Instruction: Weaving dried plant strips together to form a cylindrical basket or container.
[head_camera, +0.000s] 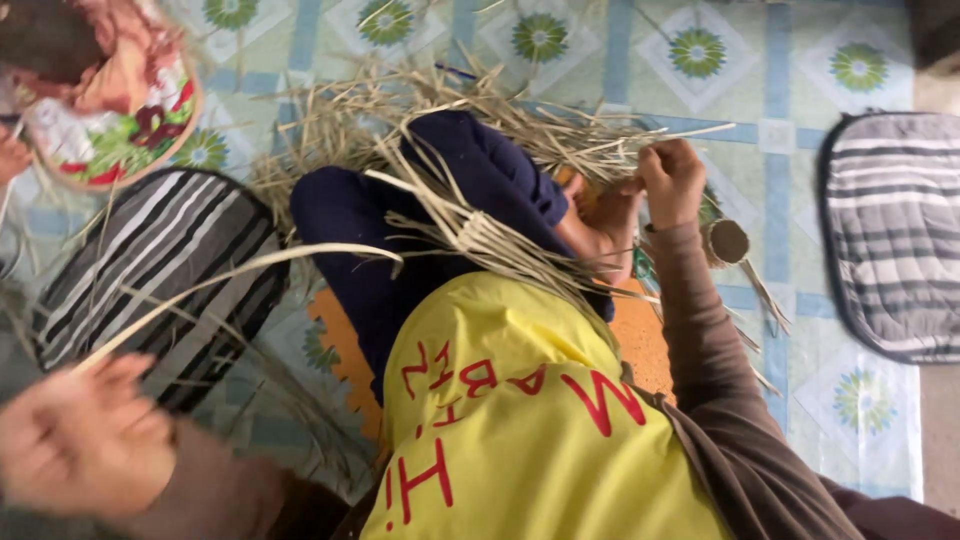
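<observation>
While the view is tipped sideways, it's clear enough: the right hand, upper right of centre, has its fingers curled together, pinching the ends of a few pale straw strips. Those strips run roughly level, long axis left to right, their free ends pointing to the right edge of the frame. They join the big straw pile at top centre, spread over the knees in dark trousers.

The left hand sits blurry at lower left, fingers closed around the near end of one long strip. That strip arcs up and right across the frame, its far tip ending near the middle, above the yellow shirt.

A striped cushion lies just beside the left hand, another striped cushion is at the right edge, and a floral mat covers the floor. A small woven disc rests just below the right wrist.
</observation>
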